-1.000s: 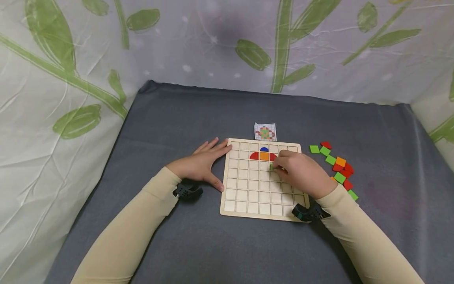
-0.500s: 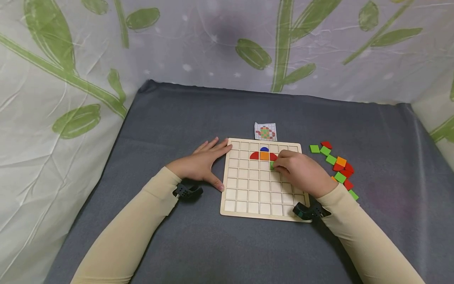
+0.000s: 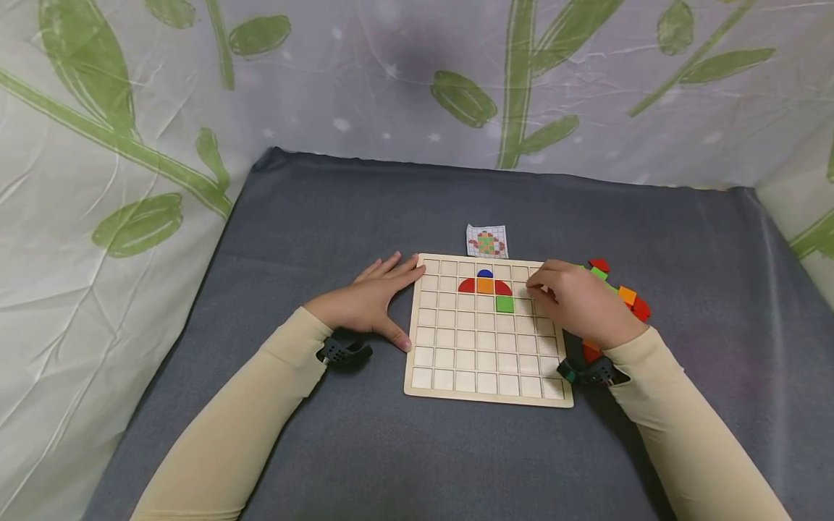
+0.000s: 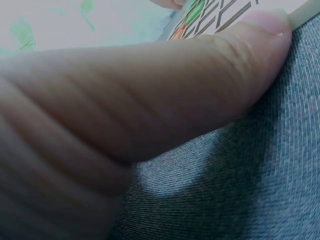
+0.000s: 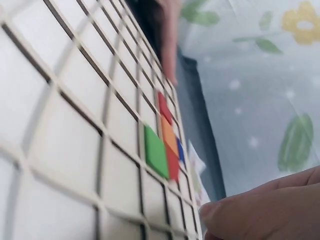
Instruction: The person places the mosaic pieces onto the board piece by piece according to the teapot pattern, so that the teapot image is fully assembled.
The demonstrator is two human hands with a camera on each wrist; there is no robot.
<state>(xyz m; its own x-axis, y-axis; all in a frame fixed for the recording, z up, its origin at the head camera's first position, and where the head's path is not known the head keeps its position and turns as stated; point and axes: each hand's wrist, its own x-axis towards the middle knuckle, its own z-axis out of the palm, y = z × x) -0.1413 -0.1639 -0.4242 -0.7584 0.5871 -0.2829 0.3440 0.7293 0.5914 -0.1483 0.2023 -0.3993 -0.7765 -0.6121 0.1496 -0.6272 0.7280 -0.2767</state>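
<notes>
A pale wooden grid board (image 3: 456, 340) lies on the dark cloth. My left hand (image 3: 368, 297) is spread at its left side, with fingertips on the far left corner and thumb on the left edge. In the board's upper cells sit a blue half-round tile (image 3: 485, 273), an orange square tile (image 3: 485, 286), two red curved tiles (image 3: 466, 286) and a green square tile (image 3: 504, 304). My right hand (image 3: 580, 300) hovers over the board's right edge, fingers loosely bent; no tile shows between them. In the right wrist view the green tile (image 5: 156, 151) lies flat in its cell.
A small pattern card (image 3: 486, 242) with a coloured grid picture lies beyond the board's far edge. Loose red, green and orange tiles (image 3: 627, 295) are scattered right of the board, partly hidden by my right hand. A leaf-printed curtain (image 3: 365, 79) stands behind the table.
My right hand has let go of the green square tile, now fully visible in its cell below the right red tile, and moved right. My left hand has stayed put.
</notes>
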